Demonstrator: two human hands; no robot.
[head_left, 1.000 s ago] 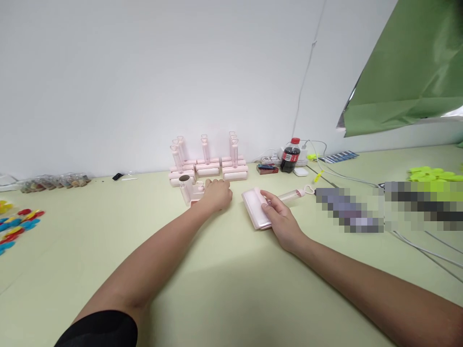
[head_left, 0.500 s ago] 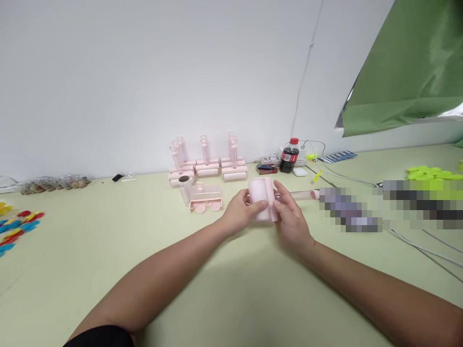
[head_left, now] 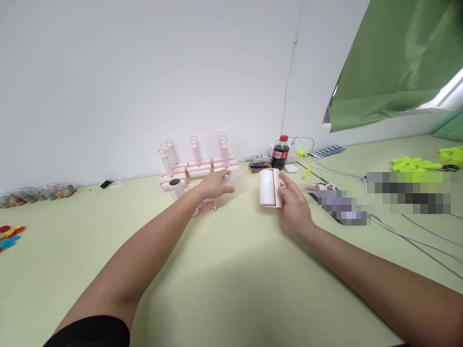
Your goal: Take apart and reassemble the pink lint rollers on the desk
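My right hand (head_left: 297, 207) is closed round a pink lint roller (head_left: 266, 188), whose white roll faces left. The roller's clear handle extends to the right beyond my fingers. My left hand (head_left: 216, 185), some way left of the roller, grips a blurred, translucent piece of plastic (head_left: 237, 179); whether it is a film or a cover I cannot tell. Below and behind that hand stand a loose roll with an open cardboard core (head_left: 175, 187) and pink parts with round end pieces (head_left: 209, 207), partly hidden by my forearm.
Several pink lint rollers (head_left: 200, 168) stand with handles upright by the wall. To their right are a cola bottle (head_left: 280, 153), cables (head_left: 336, 174) and a blurred-out phone-like object (head_left: 342, 205). Yellow-green pieces (head_left: 414, 164) lie far right, coloured pieces (head_left: 10, 237) far left.
Both hands were together on the roller. My left hand has moved left and away with the translucent piece, leaving the white roll bare in my right hand. The view has shifted right.
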